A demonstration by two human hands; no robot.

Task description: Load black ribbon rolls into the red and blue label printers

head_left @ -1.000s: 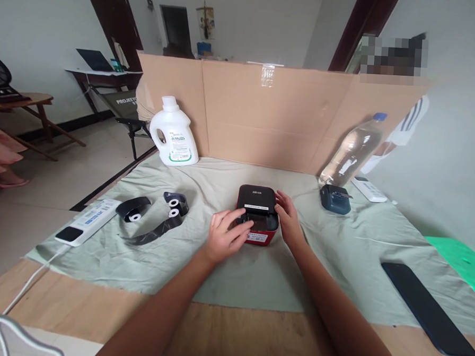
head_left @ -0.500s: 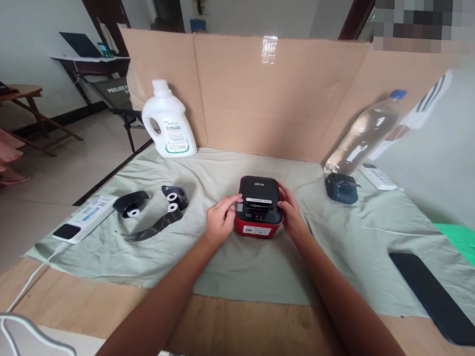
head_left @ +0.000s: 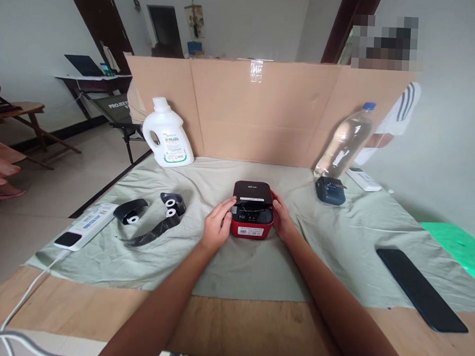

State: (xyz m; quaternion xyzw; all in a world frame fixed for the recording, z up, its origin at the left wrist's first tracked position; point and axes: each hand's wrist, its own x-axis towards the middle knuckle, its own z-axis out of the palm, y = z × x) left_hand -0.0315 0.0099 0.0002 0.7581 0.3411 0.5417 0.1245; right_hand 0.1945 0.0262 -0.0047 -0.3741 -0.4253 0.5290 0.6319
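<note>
A small red and black box-shaped device (head_left: 252, 213) stands on the grey-green cloth (head_left: 256, 274), with a white label on its front and a slot across its top. My left hand (head_left: 218, 223) rests against its left side, fingers reaching to the top edge. On the opposite side, my right hand (head_left: 283, 218) presses along the device, part of its fingers hidden behind it. Both hands hold the device between them. Left of it lie dark ribbon strips with white cores (head_left: 170, 212) and another dark roll (head_left: 131, 212).
At the left are a white power strip (head_left: 87, 226) and a white jug (head_left: 170, 137). To the right stand a clear bottle (head_left: 345, 144), a dark device (head_left: 330, 191) and a black phone (head_left: 420, 288). Behind the cardboard (head_left: 260, 115) is a person (head_left: 400, 115).
The view has tilted up and shifted slightly. The device's top flap looks a little raised at the slot, and my right thumb has left the top for the side.
</note>
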